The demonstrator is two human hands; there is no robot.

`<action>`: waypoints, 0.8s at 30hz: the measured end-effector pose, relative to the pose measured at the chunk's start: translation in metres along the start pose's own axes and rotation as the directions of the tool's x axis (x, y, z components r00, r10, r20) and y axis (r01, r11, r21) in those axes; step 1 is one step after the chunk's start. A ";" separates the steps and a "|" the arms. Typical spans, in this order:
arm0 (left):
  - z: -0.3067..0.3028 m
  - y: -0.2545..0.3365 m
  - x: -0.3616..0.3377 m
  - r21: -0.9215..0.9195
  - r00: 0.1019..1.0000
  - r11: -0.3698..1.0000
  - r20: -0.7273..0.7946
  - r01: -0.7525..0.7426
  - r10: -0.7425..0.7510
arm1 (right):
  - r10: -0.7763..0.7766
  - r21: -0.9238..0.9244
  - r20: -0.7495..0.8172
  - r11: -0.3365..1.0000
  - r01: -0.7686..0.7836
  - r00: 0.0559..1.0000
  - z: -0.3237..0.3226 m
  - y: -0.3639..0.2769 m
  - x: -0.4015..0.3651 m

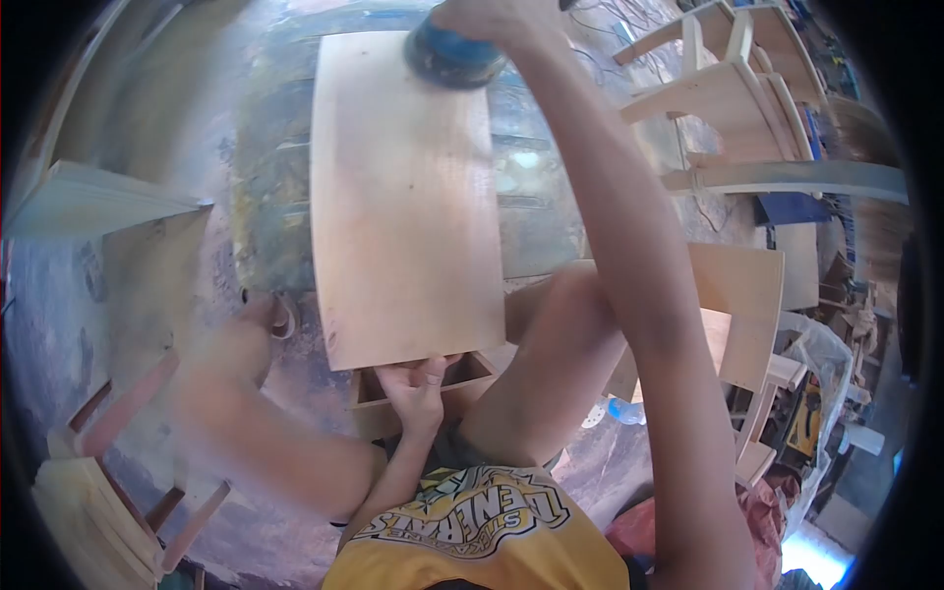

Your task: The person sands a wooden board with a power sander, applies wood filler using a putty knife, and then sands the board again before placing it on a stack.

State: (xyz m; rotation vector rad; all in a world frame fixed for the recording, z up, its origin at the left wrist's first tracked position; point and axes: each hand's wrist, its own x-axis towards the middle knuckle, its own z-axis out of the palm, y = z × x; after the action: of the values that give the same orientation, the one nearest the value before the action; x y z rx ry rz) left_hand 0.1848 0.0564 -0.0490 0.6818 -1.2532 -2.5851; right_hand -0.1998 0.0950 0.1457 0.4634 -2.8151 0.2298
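A pale wooden board (408,197) lies lengthwise in front of me, its near end over my lap. At its far right corner sits a round blue sander (452,59), slightly blurred. My right hand (492,18) is closed over the top of the sander, partly cut off by the upper edge of the view. My left hand (415,391) grips the board's near edge, with the thumb showing and the other fingers mostly hidden beneath. Just below that edge is a small wooden box-like frame (477,374) between my legs.
Wooden stools or chairs (723,98) stand at the upper right. A leaning panel (108,202) is on the left, above reddish wooden legs (128,403). Beside my right knee are more panels (742,305), a plastic bottle (624,411) and a yellow-black item (806,418).
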 end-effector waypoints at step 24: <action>-0.023 0.003 0.012 -0.094 0.997 0.996 -0.072 0.008 -0.015 | 0.014 -0.109 0.017 0.994 -0.013 1.000 -0.006 -0.009 -0.017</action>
State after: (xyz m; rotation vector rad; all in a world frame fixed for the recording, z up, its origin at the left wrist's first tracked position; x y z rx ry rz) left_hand 0.1854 0.0347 -0.0632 0.7588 -1.1028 -2.5846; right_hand -0.1795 0.0932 0.1471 0.4238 -2.8308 0.0751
